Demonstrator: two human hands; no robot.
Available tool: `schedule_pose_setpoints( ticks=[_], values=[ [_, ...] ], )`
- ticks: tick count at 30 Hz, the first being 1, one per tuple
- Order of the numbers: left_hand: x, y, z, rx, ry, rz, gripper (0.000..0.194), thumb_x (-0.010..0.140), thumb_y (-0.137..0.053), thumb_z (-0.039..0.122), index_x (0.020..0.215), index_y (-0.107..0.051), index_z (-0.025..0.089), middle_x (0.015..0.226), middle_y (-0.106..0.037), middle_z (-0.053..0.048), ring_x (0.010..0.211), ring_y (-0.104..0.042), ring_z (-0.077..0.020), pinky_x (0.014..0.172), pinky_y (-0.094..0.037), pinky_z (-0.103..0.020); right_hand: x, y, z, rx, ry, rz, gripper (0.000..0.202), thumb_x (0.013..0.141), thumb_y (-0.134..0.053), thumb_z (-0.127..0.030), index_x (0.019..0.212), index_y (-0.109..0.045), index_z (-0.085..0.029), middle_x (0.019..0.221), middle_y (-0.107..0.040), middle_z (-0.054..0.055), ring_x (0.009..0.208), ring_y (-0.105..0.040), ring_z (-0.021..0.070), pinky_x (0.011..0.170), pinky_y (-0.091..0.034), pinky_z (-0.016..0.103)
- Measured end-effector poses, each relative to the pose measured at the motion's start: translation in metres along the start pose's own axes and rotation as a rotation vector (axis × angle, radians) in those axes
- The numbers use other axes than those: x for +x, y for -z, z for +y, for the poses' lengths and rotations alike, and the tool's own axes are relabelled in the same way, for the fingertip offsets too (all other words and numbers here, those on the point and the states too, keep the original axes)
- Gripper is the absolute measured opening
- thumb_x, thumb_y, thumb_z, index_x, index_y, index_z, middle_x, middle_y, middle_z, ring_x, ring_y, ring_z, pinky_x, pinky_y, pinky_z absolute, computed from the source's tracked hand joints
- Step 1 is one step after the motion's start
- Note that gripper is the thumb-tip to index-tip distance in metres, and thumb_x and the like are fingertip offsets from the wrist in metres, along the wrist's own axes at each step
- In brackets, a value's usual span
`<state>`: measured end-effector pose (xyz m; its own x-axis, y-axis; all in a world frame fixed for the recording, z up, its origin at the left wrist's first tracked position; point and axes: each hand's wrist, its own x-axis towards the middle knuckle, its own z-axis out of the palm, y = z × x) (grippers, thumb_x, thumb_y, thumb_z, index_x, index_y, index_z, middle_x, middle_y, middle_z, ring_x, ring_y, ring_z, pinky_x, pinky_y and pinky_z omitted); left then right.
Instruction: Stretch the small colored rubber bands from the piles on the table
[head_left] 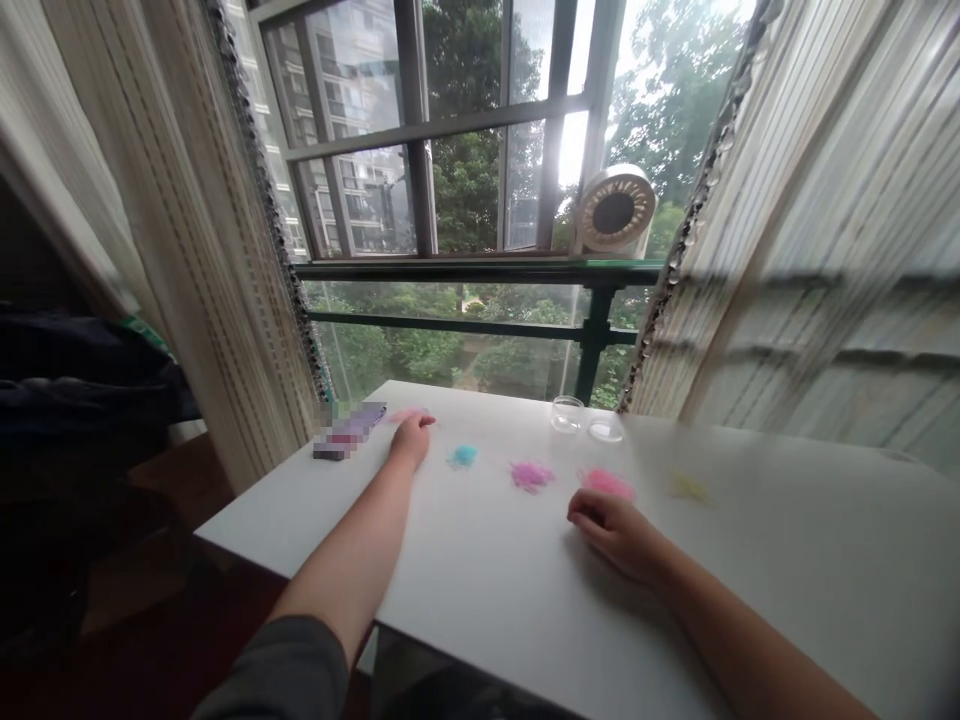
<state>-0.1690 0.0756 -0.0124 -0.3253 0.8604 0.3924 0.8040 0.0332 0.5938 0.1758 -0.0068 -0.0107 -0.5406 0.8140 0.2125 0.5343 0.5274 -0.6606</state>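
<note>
The left hand [412,440] reaches to the far left of the white surface [480,560], at the pale pink pile [401,414], partly covering it; I cannot tell whether its grip holds anything. The right hand [616,532] rests to the right, just on the near side of the bright pink pile [607,484], its fingers curled; what, if anything, this grip holds cannot be told. Between the hands lie the blue pile [465,455] and, farther right, the purple pile [531,475]. The yellow pile [690,487] is right of the bright pink one. A clear cup [567,415] and a clear dish [605,430] stand side by side beyond the piles. A purple item [351,430], partly pixelated, lies left of the left hand.
</note>
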Motion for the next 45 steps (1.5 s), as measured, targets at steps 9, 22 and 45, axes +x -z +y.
schedule_pose_setpoints(
  ticks=[9, 22, 45],
  values=[
    [0.012, -0.02, -0.01, 0.175, 0.045, -0.045, 0.025, 0.076, -0.05, 0.024, 0.095, -0.065, 0.021, 0.103, -0.062, -0.009, 0.095, -0.055, -0.0213, 0.084, -0.041, -0.032, 0.001, 0.0, 0.0, -0.018, -0.011, -0.012, 0.012, 0.075, -0.047, -0.023, 0.071, -0.057, -0.016, 0.061, -0.054, -0.001, 0.057, -0.046, 0.0124, 0.052, -0.033, 0.023],
    [0.011, -0.017, -0.008, 0.293, 0.137, -0.054, 0.026, 0.08, -0.042, 0.031, 0.086, -0.065, 0.021, 0.105, -0.061, -0.011, 0.096, -0.055, -0.025, 0.079, -0.042, -0.034, -0.001, 0.0, -0.001, -0.013, -0.033, -0.013, 0.014, 0.076, -0.046, -0.025, 0.073, -0.057, -0.017, 0.061, -0.055, -0.001, 0.057, -0.047, 0.0115, 0.052, -0.033, 0.022],
    [0.011, -0.007, -0.014, 0.226, 0.144, -0.062, 0.027, 0.079, -0.041, 0.02, 0.094, -0.063, 0.02, 0.1, -0.066, -0.005, 0.087, -0.06, -0.0183, 0.074, -0.044, -0.026, 0.001, 0.0, 0.002, -0.008, -0.023, -0.024, 0.013, 0.076, -0.047, -0.023, 0.073, -0.058, -0.016, 0.062, -0.056, 0.0, 0.057, -0.048, 0.0117, 0.05, -0.033, 0.022]
  ],
)
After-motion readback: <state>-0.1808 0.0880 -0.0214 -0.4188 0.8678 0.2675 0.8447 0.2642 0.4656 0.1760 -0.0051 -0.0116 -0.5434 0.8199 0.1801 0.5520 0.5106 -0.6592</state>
